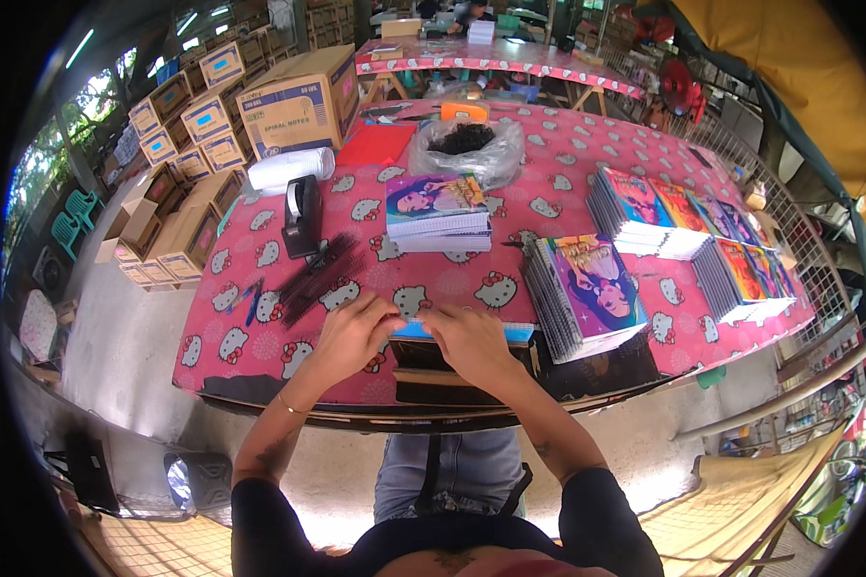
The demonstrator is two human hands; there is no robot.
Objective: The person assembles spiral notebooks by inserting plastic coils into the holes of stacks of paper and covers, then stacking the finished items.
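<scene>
A: How far along does the work look?

B: Partly done, judging by the piles; finished spiral notebooks stand in fanned rows to the right of the binder (pixel 452 370), one row (pixel 587 293) just beside it and more rows (pixel 688 236) further right along the bench (pixel 260 327); another stack (pixel 438 216) lies beyond the binder, toward the middle; so a good many seem bound already.

A: And what is left?

B: A loose heap of dark coils (pixel 318 274) lies to the left of the binder, and a clear bag (pixel 467 149) of more dark coils sits far beyond it; that supply suggests more books to come; how many cannot be told.

A: Where is the book in hand?

B: The blue-edged pad (pixel 467 332) rests on top of the binder at the near edge, right under the hands.

A: The hands?

B: Both forearms come up from below and meet over the pad; the left hand (pixel 351 337) lies palm down, fingers curled, its grip pinching at the pad's top edge; the right hand (pixel 471 341) is pressed flat on the pad beside it, fingers together, almost touching the left; whether a coil is between the fingertips cannot be told.
</scene>
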